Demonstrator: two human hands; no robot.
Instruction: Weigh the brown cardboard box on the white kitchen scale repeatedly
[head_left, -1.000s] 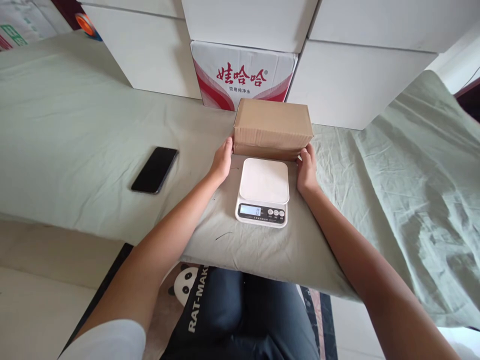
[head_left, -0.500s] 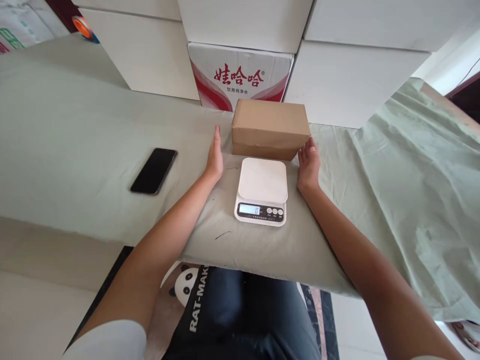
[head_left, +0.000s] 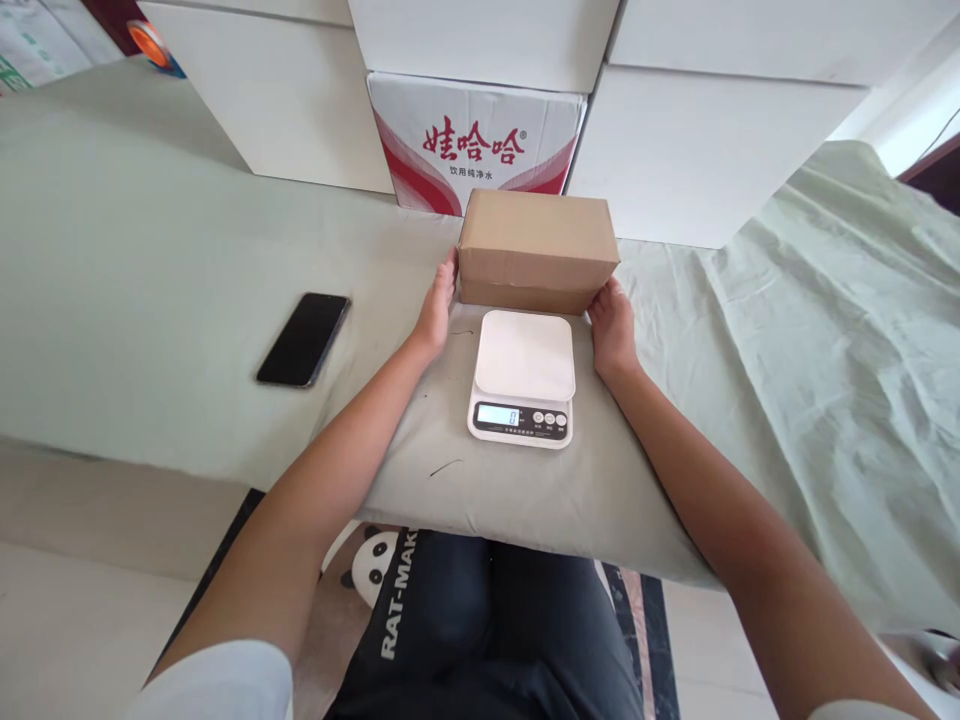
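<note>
A closed brown cardboard box [head_left: 536,245] rests on the cloth-covered surface, behind a white digital kitchen scale [head_left: 525,360]. The scale's lit display reads 0, and its platform bears nothing. Against the box's left side lies my left hand [head_left: 437,308], fingers straight and pointing away from me. My right hand [head_left: 613,325] grips the lower right corner, its fingertips partly hidden by the box. Between them, both hands hold the box from its two sides.
A black phone [head_left: 304,340] lies at the left on the pale green cloth [head_left: 150,280]. White cartons [head_left: 645,160] and a red-and-white water carton [head_left: 480,140] stand stacked behind the box. A roll of orange tape [head_left: 150,45] sits at the far left.
My left hand has moved right, from apart to touching the box's left side. My right hand has closed in on the right corner. The scale still reads 0.
</note>
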